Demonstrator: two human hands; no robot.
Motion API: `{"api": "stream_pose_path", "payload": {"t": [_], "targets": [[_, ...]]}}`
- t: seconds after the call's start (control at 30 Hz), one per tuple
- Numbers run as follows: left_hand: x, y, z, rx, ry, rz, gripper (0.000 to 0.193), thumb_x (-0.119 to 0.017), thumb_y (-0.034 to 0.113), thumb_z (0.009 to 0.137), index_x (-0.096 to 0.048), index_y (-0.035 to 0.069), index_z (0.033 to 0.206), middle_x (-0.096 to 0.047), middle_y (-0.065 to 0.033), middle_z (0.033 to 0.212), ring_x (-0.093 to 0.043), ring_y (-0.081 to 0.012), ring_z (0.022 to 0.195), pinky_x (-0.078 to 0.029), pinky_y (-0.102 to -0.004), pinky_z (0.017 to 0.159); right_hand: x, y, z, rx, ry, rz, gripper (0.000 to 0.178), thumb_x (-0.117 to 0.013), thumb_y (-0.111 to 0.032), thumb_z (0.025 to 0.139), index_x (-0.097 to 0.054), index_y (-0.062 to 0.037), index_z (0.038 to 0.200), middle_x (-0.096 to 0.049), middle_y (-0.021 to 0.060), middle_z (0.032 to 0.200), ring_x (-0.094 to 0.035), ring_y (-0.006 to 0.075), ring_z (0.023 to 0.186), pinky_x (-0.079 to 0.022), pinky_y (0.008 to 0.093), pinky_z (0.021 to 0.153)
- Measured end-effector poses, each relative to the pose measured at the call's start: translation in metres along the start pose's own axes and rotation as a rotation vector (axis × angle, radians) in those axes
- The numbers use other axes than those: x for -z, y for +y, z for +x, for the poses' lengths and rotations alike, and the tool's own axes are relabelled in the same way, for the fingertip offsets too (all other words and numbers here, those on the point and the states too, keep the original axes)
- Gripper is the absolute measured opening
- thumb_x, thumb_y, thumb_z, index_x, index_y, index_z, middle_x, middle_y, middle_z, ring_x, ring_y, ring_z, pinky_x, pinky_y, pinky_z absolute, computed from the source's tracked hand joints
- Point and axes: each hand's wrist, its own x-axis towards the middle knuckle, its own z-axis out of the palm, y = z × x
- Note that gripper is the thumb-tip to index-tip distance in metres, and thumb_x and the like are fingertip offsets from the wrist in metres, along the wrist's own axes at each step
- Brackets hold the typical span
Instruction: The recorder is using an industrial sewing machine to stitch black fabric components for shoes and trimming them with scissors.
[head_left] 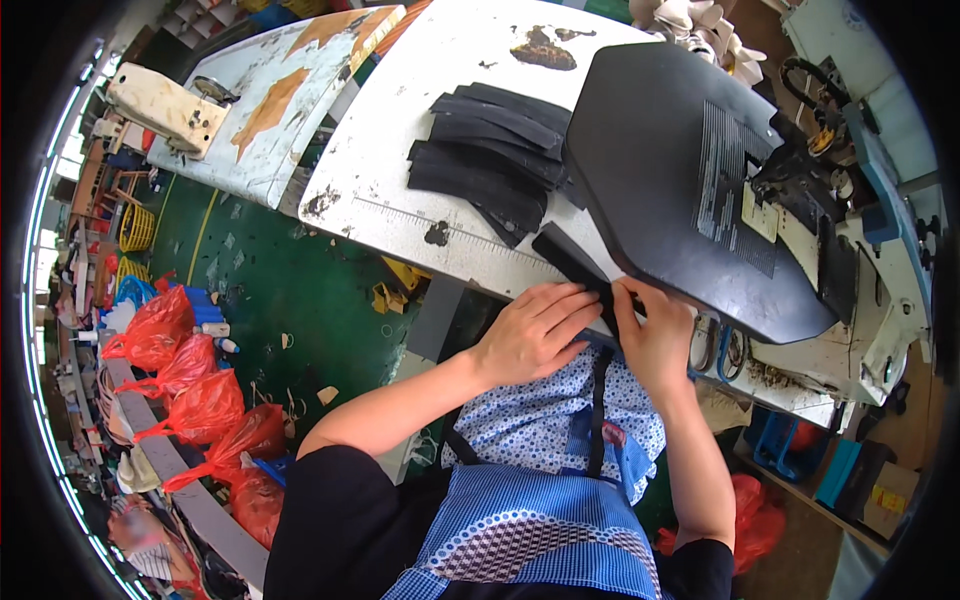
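A narrow black strip of fabric or leather [566, 254] slants across the front edge of the white worktable [400, 225]. My left hand [535, 335] grips it with the fingers bent over its near part. At the strip's near end my right hand [655, 330] pinches it between thumb and fingers, close beside the left fingertips. The lowest part of the strip is partly hidden by my fingers. Beyond my hands, a loose pile of similar black strips [485, 150] lies on the table.
Right of my hands, a broad black plate [640, 150] surrounds a sewing machine's needle area [765, 210]. Scissors with blue handles [733, 352] hang at the table edge below it. Red plastic bags [205, 400] line the left side, and a second worktable [270, 120] stands at far left.
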Motion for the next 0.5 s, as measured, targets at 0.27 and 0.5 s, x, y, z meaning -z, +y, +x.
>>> {"api": "stream_pose_path", "payload": {"t": [0.27, 0.5], "targets": [[0.005, 0.012, 0.0, -0.081, -0.024, -0.116, 0.054, -0.084, 0.021, 0.085, -0.07, 0.008, 0.135, -0.066, -0.0127, 0.144, -0.063, -0.0344, 0.13, -0.051, -0.0478, 0.111, 0.117, -0.083, 0.019, 0.099, 0.061, 0.374, 0.017, -0.071, 0.013, 0.093, -0.065, 0.0071, 0.108, -0.078, 0.0212, 0.103, -0.077, 0.0195, 0.076, -0.061, 0.0284, 0.071], [0.073, 0.06, 0.077, -0.578, 0.189, -0.137, 0.035, -0.081, 0.015, 0.09, -0.075, 0.015, 0.124, -0.073, -0.0027, 0.126, -0.071, -0.0218, 0.115, -0.058, -0.0358, 0.101, 0.161, -0.058, 0.039, 0.246, 0.262, -0.381, 0.019, -0.081, 0.006, 0.08, -0.079, 0.0013, 0.098, -0.078, 0.0139, 0.1, -0.077, 0.0268, 0.076, -0.06, 0.034, 0.066]]}}
